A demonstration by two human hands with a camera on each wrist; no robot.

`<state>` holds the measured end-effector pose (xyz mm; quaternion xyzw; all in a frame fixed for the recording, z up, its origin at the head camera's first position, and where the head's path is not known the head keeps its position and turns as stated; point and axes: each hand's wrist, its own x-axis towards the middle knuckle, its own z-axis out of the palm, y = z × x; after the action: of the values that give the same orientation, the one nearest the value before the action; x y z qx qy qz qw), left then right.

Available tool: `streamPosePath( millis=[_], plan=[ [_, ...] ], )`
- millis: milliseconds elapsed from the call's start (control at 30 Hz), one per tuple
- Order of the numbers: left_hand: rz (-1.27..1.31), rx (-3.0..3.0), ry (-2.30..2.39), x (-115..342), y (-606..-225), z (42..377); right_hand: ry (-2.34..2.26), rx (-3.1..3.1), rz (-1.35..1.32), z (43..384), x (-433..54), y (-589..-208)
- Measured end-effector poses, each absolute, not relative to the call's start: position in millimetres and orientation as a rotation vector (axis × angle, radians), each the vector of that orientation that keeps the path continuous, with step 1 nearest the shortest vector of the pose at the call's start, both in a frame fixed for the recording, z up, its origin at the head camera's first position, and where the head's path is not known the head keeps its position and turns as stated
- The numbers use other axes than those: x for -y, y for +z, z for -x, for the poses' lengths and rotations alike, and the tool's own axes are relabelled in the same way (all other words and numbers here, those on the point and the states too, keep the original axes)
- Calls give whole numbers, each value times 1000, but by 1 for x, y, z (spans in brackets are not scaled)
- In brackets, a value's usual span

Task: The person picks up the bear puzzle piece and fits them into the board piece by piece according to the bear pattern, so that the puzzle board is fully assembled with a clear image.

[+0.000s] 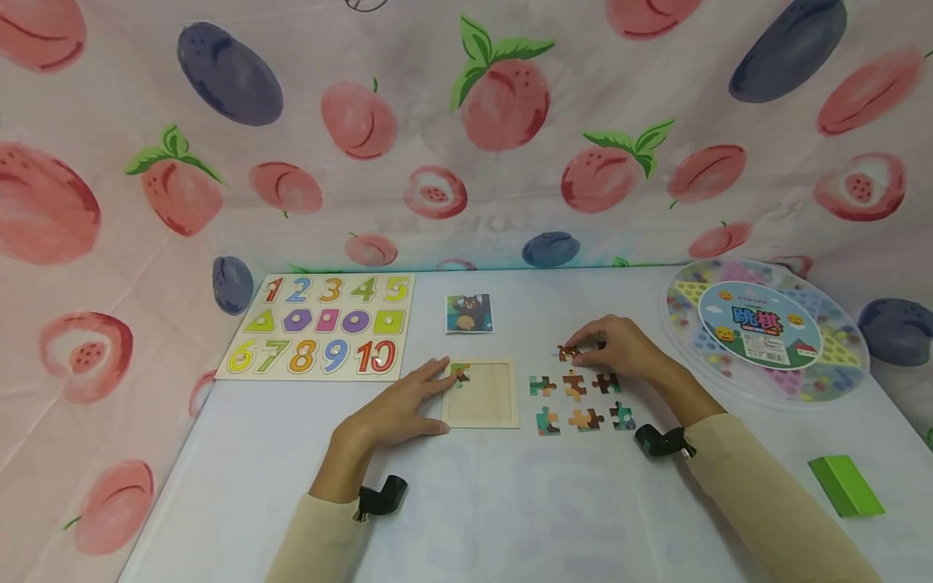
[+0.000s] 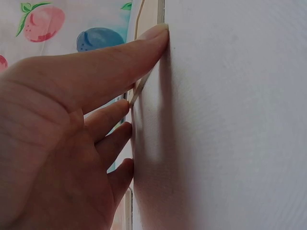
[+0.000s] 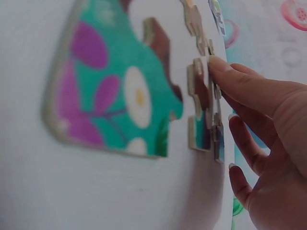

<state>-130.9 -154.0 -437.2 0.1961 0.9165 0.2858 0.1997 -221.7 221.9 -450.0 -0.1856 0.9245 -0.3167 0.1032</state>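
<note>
Piece [image 1: 566, 353] just beyond loose pieces [image 1: 573, 384], pinched in right hand [image 1: 615, 344], grip nearly closed; left hand [image 1: 408, 401] spread against tray [image 1: 490, 398]. Probably best: steady tray, check picture [image 1: 469, 313], turn piece to match, lower flat.

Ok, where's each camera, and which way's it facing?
Head: head-worn, looks forward and down at the wooden frame and puzzle pieces; left hand, right hand and sleeves show.
Left wrist: wrist-worn, looks at the wooden frame's edge and tabletop; only left hand shows.
Right wrist: wrist-worn, looks across puzzle pieces; only right hand shows.
Head and right wrist share puzzle pieces and right hand.
</note>
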Motion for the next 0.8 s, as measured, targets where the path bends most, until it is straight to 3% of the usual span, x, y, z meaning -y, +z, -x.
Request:
streamPosePath(
  millis=[800],
  plan=[
    [-540, -2575, 795, 153, -436, 130, -1089, -2693, 672, 223, -199, -438]
  ],
)
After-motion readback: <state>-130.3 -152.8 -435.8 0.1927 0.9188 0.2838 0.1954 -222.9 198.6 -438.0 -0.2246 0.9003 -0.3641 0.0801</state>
